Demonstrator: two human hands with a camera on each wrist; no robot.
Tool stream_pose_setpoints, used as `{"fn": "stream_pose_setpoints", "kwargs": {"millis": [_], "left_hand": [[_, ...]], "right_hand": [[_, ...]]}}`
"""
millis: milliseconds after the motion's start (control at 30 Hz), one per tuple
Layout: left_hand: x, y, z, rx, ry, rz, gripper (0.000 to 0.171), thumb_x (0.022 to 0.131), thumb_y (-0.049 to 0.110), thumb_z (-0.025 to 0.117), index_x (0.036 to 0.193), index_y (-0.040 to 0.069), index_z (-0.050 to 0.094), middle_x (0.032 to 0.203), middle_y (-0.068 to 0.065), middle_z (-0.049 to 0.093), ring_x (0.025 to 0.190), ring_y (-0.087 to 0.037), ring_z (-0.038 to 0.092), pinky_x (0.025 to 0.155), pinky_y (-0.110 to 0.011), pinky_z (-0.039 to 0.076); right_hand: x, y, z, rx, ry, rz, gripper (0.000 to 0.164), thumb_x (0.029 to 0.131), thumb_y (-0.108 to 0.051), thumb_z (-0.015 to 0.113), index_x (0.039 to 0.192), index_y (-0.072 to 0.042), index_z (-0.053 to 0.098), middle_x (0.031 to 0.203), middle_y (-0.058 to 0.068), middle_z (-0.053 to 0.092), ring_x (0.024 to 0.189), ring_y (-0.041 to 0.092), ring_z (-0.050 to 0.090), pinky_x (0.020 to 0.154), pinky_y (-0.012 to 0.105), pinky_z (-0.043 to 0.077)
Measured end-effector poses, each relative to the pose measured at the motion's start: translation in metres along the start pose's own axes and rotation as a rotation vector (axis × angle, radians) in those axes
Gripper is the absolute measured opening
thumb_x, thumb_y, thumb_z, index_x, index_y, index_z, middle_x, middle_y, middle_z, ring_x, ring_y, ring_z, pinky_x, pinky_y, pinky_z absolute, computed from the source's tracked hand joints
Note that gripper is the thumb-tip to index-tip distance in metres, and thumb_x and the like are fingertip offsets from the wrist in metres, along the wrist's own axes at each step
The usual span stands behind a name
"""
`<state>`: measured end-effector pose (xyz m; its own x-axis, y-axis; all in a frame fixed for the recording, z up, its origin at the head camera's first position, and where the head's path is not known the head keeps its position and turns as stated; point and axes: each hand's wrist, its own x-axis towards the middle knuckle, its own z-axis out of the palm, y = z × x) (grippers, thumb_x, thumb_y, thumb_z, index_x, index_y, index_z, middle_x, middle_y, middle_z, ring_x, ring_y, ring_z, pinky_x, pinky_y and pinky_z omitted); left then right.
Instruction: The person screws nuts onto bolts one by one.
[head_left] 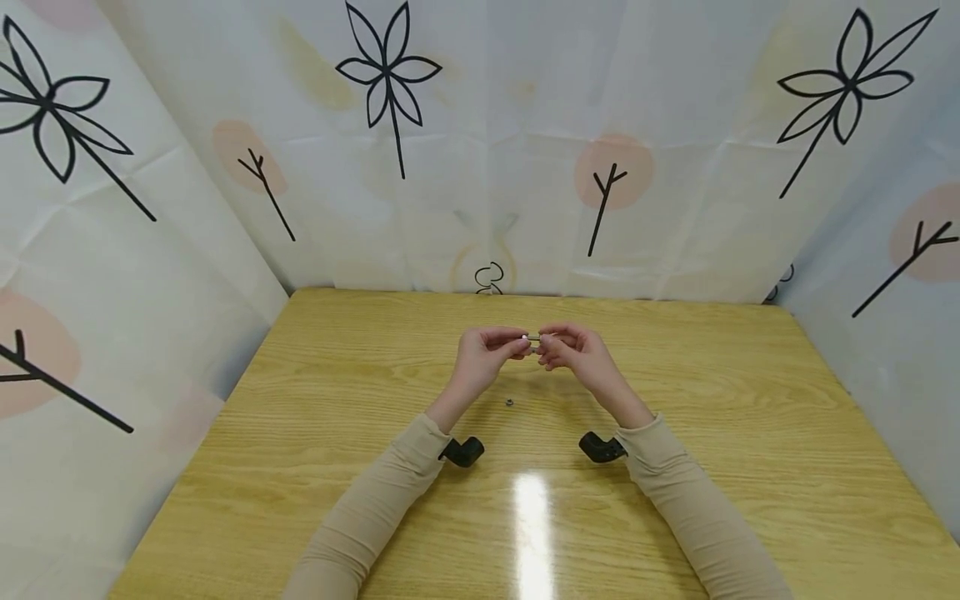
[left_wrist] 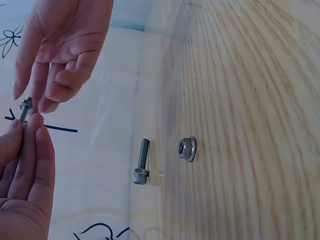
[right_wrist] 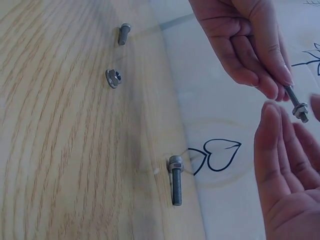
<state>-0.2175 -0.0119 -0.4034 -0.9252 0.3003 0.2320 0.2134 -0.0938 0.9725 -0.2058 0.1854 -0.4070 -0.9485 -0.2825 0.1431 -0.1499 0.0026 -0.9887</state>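
My left hand (head_left: 483, 358) pinches the shank of a bolt (left_wrist: 24, 114) between thumb and fingers. A small nut (right_wrist: 300, 110) sits on the bolt's free end. My right hand (head_left: 581, 354) is around that end; in the right wrist view its fingers (right_wrist: 272, 130) are extended, with thumb and fingers apart from the nut. Below the hands, a flange nut (left_wrist: 187, 149) lies on the table, also seen in the head view. The right wrist view shows a bolt with a nut against its head (right_wrist: 175, 180) and another bolt (right_wrist: 124, 34) on the tabletop.
The wooden table (head_left: 337, 367) meets patterned white curtains (head_left: 525, 108) at the back and sides. Black wrist-worn devices, the left device (head_left: 462, 452) and the right device (head_left: 602, 447), protrude inward from the sleeves. A bright reflection marks the tabletop's front.
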Motion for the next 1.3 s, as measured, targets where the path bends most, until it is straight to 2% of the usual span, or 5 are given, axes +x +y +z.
{"fn": "stream_pose_setpoints", "kwargs": {"millis": [100,600,867,1067,1300], "left_hand": [[0.003,-0.011,-0.001,-0.004,0.017,-0.002,0.024,0.088,0.003,0.068,0.106,-0.013,0.067,0.092,-0.026,0.069,0.086,-0.037,0.068,0.080,-0.049,0.057],[0.003,-0.017,0.000,-0.026,0.034,-0.002,0.021,0.087,0.005,0.070,0.102,-0.009,0.070,0.092,-0.023,0.070,0.082,-0.032,0.070,0.075,-0.038,0.060],[0.002,-0.018,0.001,-0.018,0.015,-0.009,0.023,0.087,0.006,0.069,0.103,-0.010,0.069,0.092,-0.022,0.070,0.083,-0.032,0.070,0.078,-0.045,0.059],[-0.002,-0.004,0.002,-0.018,-0.006,-0.031,0.025,0.089,-0.001,0.066,0.108,-0.018,0.063,0.096,-0.029,0.067,0.089,-0.042,0.066,0.080,-0.046,0.058],[-0.007,0.011,0.007,-0.001,-0.019,-0.016,0.022,0.089,-0.004,0.065,0.106,-0.018,0.064,0.096,-0.029,0.067,0.087,-0.040,0.067,0.078,-0.042,0.059]], "right_hand": [[-0.001,0.000,0.000,0.040,-0.002,-0.017,0.035,0.094,-0.008,0.062,0.120,0.014,0.052,0.098,0.019,0.064,0.086,0.031,0.066,0.083,0.056,0.053],[-0.003,0.005,0.001,0.060,0.026,-0.040,0.028,0.093,-0.003,0.062,0.116,0.013,0.056,0.095,0.018,0.066,0.081,0.020,0.067,0.079,0.043,0.059],[-0.002,0.008,0.000,-0.049,0.032,0.021,0.031,0.099,-0.020,0.056,0.109,0.009,0.060,0.092,0.024,0.064,0.076,0.021,0.066,0.069,0.037,0.060],[-0.003,0.007,0.000,0.030,0.027,-0.010,0.030,0.093,-0.005,0.063,0.118,0.010,0.055,0.100,0.025,0.063,0.084,0.026,0.068,0.084,0.055,0.054],[-0.001,0.006,0.001,-0.052,0.018,0.031,0.032,0.099,-0.019,0.056,0.107,0.011,0.061,0.094,0.030,0.063,0.076,0.020,0.066,0.069,0.036,0.059]]}}
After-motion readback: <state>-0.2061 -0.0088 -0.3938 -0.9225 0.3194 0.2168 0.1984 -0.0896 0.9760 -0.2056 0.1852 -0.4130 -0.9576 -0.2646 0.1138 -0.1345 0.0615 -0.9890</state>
